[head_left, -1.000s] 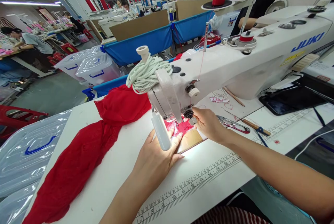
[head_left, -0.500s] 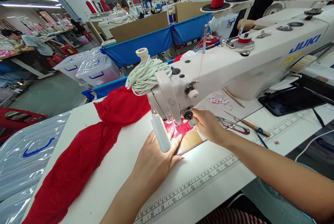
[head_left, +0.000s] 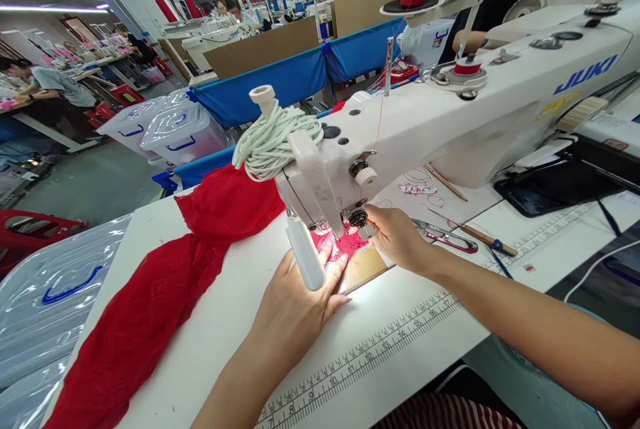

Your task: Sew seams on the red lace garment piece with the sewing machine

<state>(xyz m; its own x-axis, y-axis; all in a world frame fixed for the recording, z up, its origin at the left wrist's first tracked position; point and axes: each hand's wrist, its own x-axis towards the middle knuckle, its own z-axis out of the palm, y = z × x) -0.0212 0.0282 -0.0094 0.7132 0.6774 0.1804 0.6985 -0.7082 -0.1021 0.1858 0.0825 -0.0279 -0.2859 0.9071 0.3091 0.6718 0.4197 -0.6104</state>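
Observation:
A white sewing machine (head_left: 430, 116) marked JUKI reaches over the white table, its needle area brightly lit. Under its presser foot lies a piece of red lace fabric (head_left: 351, 244). My left hand (head_left: 295, 299) rests flat with fingers spread, its fingertips pressing the lace at the near left of the needle; the white lamp (head_left: 306, 256) covers part of it. My right hand (head_left: 400, 237) is beside the needle on the right, thumb and fingers curled in by the tension dial (head_left: 357, 218). The machine head hides those fingertips, so what they touch does not show.
A long red cloth (head_left: 145, 309) drapes along the table's left side. Thread snips (head_left: 445, 236), an awl (head_left: 487, 239) and a black phone (head_left: 557, 186) lie to the right. A printed ruler (head_left: 370, 356) runs along the front edge. Clear plastic boxes (head_left: 65, 282) stand at left.
The view has shifted slightly, moving the scene a little left and up. Both hands keep about the same place around the red lace.

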